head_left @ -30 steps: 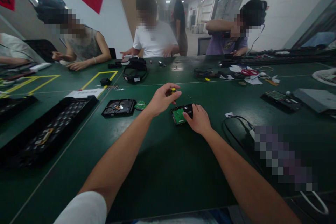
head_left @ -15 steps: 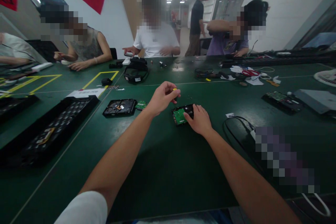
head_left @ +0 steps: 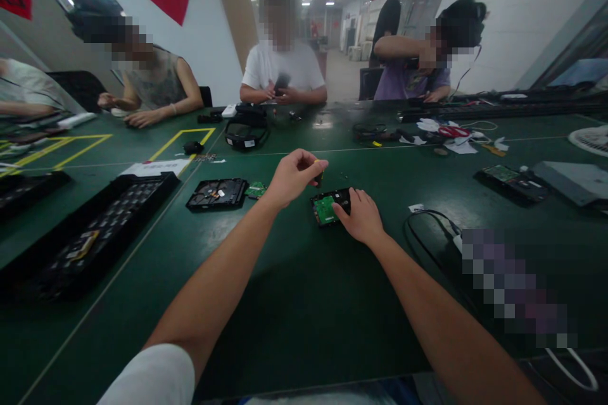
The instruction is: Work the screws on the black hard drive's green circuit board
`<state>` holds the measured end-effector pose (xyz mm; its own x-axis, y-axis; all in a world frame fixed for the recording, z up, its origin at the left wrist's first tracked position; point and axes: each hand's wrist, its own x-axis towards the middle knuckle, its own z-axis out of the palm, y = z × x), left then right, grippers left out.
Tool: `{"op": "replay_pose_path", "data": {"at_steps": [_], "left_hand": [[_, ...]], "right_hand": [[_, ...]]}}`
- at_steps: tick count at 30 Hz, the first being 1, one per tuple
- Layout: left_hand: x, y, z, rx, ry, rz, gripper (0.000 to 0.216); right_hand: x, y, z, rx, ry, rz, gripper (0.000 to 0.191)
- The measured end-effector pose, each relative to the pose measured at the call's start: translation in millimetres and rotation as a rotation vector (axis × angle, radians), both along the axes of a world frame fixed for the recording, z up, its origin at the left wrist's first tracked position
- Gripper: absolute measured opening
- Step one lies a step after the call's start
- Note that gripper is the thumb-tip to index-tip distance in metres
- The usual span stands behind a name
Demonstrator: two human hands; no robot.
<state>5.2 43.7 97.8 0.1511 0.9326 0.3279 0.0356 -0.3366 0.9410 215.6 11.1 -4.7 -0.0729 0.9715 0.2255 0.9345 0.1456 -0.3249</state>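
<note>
A hard drive (head_left: pixel 325 210) lies on the green table with its green circuit board facing up. My right hand (head_left: pixel 361 218) grips its right side, thumb over the board and fingers at the far edge. Above the drive's far left corner, my left hand (head_left: pixel 299 176) pinches a small screwdriver (head_left: pixel 320 178) with a yellow and dark handle, held upright. Its tip is too small to make out. Tiny screws (head_left: pixel 344 176) lie just beyond the drive. To the left sit another drive casing (head_left: pixel 216 194) and a loose green circuit board (head_left: pixel 256 190).
A long black tray (head_left: pixel 95 234) stands at left. On the right are another hard drive (head_left: pixel 512 183), a grey box (head_left: pixel 577 180) and a black cable (head_left: pixel 418 242). A black headset (head_left: pixel 246 128) lies at the back. Several people sit across the table; one stands behind.
My left hand has shifted very slightly, and the screwdriver in it appears turned. My right hand stays on the hard drive. Opposite, a person now holds a phone up; the standing person has moved right.
</note>
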Motion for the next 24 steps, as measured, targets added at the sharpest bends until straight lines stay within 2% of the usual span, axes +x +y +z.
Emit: {"op": "replay_pose_path", "data": {"at_steps": [3,9,19,24], "left_hand": [[1.2,-0.8,0.8,0.003,-0.003,0.014,0.04],[-0.3,0.4,1.4,0.052,-0.006,-0.117,0.034],[-2.7,-0.7,3.9,0.061,0.042,-0.08,0.037],[-2.4,1.0,1.7,0.002,-0.01,-0.126,0.036]], "right_hand": [[0.6,0.7,-0.4,-0.012,0.012,0.002,0.083],[0.6,0.2,0.5,-0.003,0.012,-0.002,0.084],[1.9,0.7,-2.6,0.004,0.02,0.01,0.084],[0.7,-1.6,0.0,0.01,0.012,0.004,0.083]]}}
